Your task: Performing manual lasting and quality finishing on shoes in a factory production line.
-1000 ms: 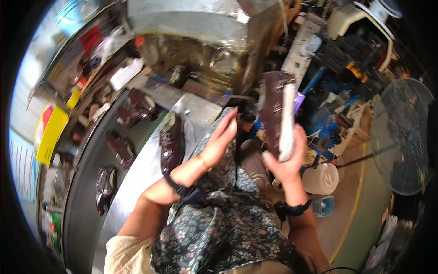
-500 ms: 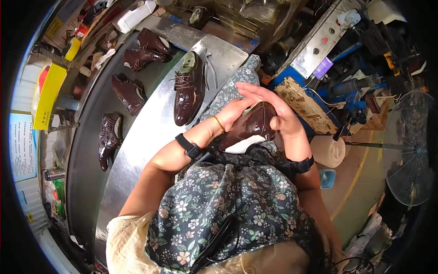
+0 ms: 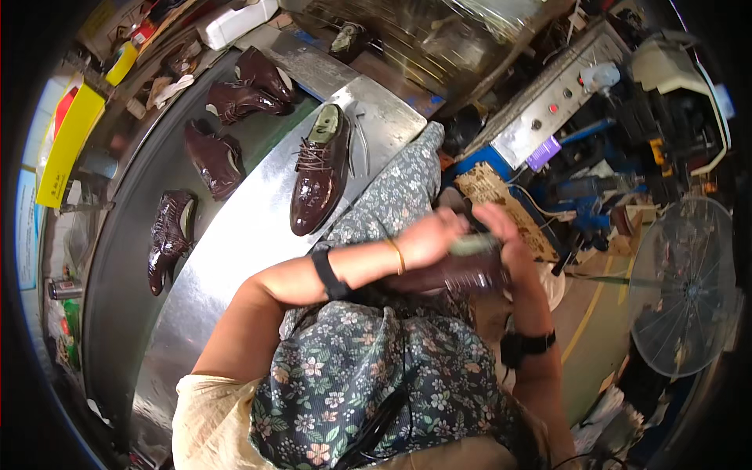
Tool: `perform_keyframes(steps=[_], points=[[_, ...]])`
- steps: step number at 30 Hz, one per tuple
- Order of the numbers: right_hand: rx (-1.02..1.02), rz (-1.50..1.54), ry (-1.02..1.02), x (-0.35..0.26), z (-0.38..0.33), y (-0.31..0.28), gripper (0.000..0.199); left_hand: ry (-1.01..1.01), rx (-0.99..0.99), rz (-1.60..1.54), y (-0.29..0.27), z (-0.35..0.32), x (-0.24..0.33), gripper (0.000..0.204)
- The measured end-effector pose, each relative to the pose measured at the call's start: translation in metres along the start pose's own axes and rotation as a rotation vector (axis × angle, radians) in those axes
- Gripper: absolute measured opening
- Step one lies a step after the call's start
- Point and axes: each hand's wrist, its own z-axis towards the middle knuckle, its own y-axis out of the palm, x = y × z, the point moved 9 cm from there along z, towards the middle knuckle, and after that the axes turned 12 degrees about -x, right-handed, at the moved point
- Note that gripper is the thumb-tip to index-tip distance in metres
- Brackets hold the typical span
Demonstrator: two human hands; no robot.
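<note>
A glossy dark red-brown shoe (image 3: 448,274) lies sideways over my lap, blurred by motion, with its pale green opening toward my hands. My left hand (image 3: 429,239) reaches over the shoe beside that opening; its fingers are bent but smeared, so I cannot tell what they grip. Around the shoe's right end is my right hand (image 3: 511,244), closed on it, with blurred fingertips pointing up. To the left, a matching laced shoe (image 3: 319,176) with a pale green inside rests on the metal table (image 3: 219,258), its toe toward me.
Several more glossy brown shoes (image 3: 213,159) sit on the dark curved belt (image 3: 117,313) at the left. Floral cloth (image 3: 388,196) lies over the table's right edge. A machine with a button panel (image 3: 548,110) and a fan (image 3: 689,286) stand at the right.
The shoe in my hands has turned, so its green opening now shows instead of the white patch. Both hands have moved slightly down and right in view, and the left lies over the shoe.
</note>
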Motion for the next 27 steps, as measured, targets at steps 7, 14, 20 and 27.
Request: perform_keyframes(steps=[7, 14, 20, 27], points=[[0.171, 0.411, 0.347, 0.062, -0.109, -0.003, 0.081, -0.041, 0.844, 0.815, -0.161, -0.113, 0.047, 0.071], [0.009, 0.407, 0.026, 0.013, 0.101, 0.004, 0.072, -0.411, 1.001, 0.59, -0.232, -0.158, -0.065, 0.07], [0.274, -0.529, -0.233, 0.053, 0.333, -0.061, 0.065, -0.024, 0.994, -0.65, -0.236, -0.163, -0.135, 0.053], [-0.355, 0.063, 0.089, 0.052, 0.177, 0.158, 0.085, 0.139, 1.169, -0.851, -0.175, -0.17, -0.048, 0.057]])
